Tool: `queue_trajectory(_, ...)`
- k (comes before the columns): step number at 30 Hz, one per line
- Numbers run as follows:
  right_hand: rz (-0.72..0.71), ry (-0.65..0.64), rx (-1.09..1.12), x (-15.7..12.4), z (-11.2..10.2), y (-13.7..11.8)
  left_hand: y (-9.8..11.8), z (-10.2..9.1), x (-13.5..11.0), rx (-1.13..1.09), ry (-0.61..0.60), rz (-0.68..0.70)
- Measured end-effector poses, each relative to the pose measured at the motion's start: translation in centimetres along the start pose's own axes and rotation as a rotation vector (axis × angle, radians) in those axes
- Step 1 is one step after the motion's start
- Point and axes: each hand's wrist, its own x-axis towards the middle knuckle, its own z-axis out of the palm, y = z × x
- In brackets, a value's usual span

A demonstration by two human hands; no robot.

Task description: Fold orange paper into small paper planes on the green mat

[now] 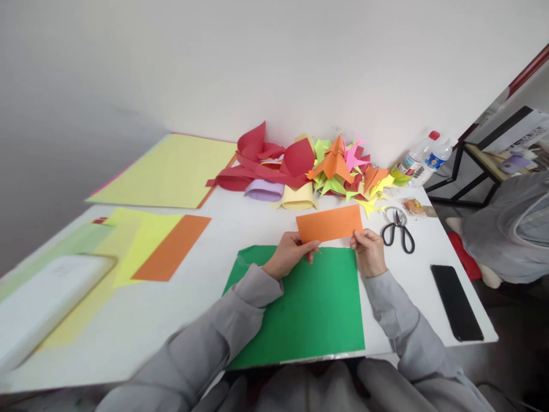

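An orange sheet of paper [329, 223], rectangular and wider than tall, is held up between my two hands over the far edge of a green mat [317, 309]. My left hand [289, 253] pinches its lower left part, thumb in front. At the lower right corner, my right hand [369, 250] grips it between thumb and fingers. Just right of that hand lie black-handled scissors [398, 230] on the white table. Another orange strip [174, 249] rests to the left, partly over yellow paper sheets [148, 240].
Folded paper shapes [334, 163] and curled red paper pieces [266, 163] are heaped against the wall. Large yellow sheets [167, 171] lie back left, a white slab-like object [47, 309] front left. Two bottles [416, 157] stand back right; a black phone [457, 303] lies near the right edge.
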Motion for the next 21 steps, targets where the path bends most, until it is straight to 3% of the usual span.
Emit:
queue_trajectory(6, 0.008, -0.001, 0.026, 0.02, -0.01, 0.21, -0.12, -0.06, 0.06, -0.021, 0.017, -0.012)
queue_trajectory(21, -0.08, 0.058, 0.03, 0.05, -0.2, 0.35, -0.51, -0.21, 0.51, -0.149, 0.208, 0.003)
